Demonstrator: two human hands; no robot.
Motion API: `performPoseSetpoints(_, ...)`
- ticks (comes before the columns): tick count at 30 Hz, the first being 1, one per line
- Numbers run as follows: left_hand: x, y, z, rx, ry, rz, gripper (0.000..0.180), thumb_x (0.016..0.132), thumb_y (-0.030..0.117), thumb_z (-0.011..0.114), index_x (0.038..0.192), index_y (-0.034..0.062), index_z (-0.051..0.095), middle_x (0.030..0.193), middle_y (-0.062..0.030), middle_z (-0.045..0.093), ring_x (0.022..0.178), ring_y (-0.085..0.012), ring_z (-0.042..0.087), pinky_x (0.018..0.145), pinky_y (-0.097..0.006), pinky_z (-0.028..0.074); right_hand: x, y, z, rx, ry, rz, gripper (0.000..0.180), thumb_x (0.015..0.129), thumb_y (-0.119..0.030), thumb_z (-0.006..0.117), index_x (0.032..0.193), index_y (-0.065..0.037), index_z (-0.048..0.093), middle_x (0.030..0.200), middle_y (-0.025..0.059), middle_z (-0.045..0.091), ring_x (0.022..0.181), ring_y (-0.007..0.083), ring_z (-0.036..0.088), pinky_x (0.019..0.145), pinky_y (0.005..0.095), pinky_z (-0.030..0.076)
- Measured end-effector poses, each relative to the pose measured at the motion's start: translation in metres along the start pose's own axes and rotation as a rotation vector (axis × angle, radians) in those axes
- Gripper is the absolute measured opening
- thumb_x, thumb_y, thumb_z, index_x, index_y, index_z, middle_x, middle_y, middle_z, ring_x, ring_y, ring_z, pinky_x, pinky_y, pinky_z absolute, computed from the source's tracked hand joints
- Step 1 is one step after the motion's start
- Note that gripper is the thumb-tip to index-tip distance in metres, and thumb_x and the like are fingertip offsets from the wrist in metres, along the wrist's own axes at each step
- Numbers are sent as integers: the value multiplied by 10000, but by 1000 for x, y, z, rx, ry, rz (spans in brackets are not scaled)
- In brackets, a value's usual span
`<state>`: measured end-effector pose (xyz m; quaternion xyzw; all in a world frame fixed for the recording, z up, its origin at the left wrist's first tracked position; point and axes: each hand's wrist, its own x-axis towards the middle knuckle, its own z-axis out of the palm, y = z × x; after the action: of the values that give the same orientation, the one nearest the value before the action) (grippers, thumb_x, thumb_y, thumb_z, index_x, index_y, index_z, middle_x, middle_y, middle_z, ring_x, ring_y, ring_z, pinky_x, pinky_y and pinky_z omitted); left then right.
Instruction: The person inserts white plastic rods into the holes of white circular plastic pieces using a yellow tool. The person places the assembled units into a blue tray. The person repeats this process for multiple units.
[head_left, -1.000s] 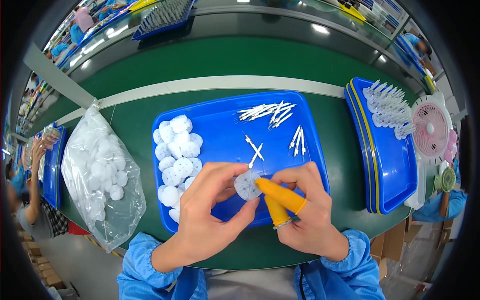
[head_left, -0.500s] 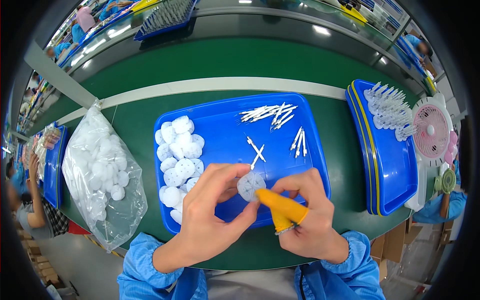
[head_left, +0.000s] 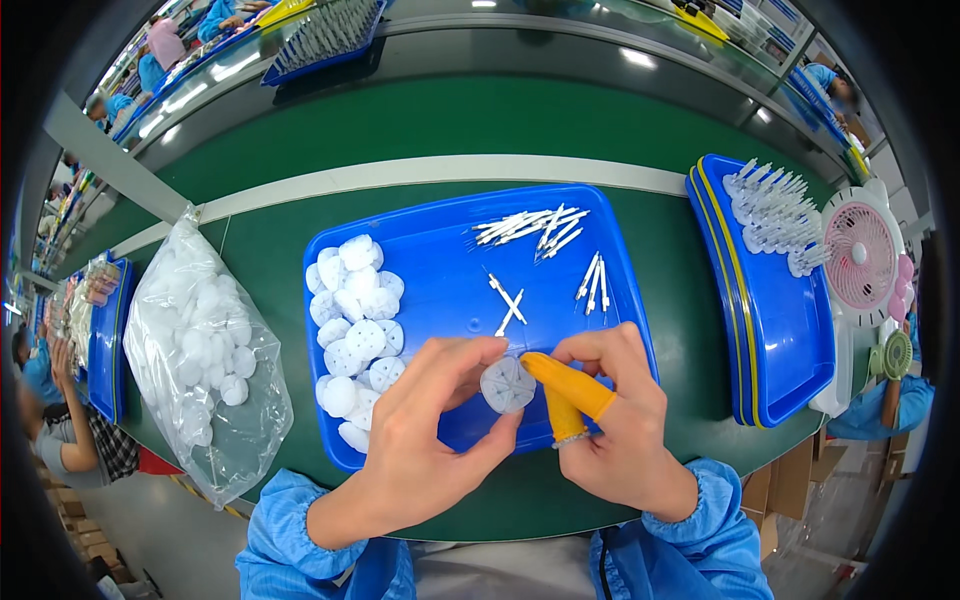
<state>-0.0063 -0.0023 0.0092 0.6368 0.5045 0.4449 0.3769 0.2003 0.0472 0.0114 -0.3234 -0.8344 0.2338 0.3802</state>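
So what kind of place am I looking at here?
Most likely a factory assembly line: a long green belt carries blue trays of white discs and pins, other workers sit along neighbouring lines, and both hands hold one disc.

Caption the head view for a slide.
Left hand and right hand, its forefinger in an orange rubber cot, hold a round white plastic disc over a blue plastic tray.

The left hand pinches a small white disc over the blue tray — the right hand, with an orange finger cover, touches its edge. White discs and thin white sticks lie in the tray.
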Motion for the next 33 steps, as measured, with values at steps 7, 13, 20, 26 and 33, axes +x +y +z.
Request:
performPoseSetpoints(7, -1, 2, 0, 9, -12, -7, 584, 840, -154, 764, 1386, -58, 579, 1244, -130, 586, 1201, -263, 724, 999, -346, 622, 1, -2, -1, 24, 6, 19, 543, 555, 101, 675, 1080, 55, 804, 1128, 131, 665, 901, 292, 542, 651, 338, 492)
performPoseSetpoints(13, -1, 2, 0, 6, -9, -14, 580, 843, -145, 769, 1384, -55, 582, 1230, -126, 590, 1203, -256, 724, 983, -335, 625, 2, -3, -4, 3, -18, 44, 530, 582, 116, 683, 1093, 42, 806, 1134, 122, 660, 907, 286, 544, 662, 338, 486)
performPoseSetpoints(20, -1, 2, 0, 13, -11, -17, 596, 838, -144, 777, 1393, -49, 581, 1233, -126, 594, 1207, -257, 723, 994, -342, 626, 3, -4, -3, 4, -18, 9, 551, 573, 111, 679, 1103, 37, 809, 1119, 115, 662, 876, 280, 541, 651, 335, 479)
performPoseSetpoints(26, 1, 1, -2, 17, 9, -11, 605, 838, -149, 776, 1399, -47, 577, 1239, -129, 593, 1201, -264, 727, 1010, -354, 627, -2, -4, -5, 35, 15, 49, 561, 536, 89, 673, 1077, 43, 812, 1105, 115, 667, 857, 277, 536, 653, 341, 473)
performPoseSetpoints(33, -1, 1, -2, 20, 4, 1, 605, 834, -134, 789, 1395, -37, 585, 1253, -139, 604, 1210, -271, 724, 1005, -358, 632, -1, -5, -6, -11, -8, 23, 545, 537, 87, 666, 1060, 49, 817, 1110, 122, 666, 865, 284, 538, 665, 347, 478)
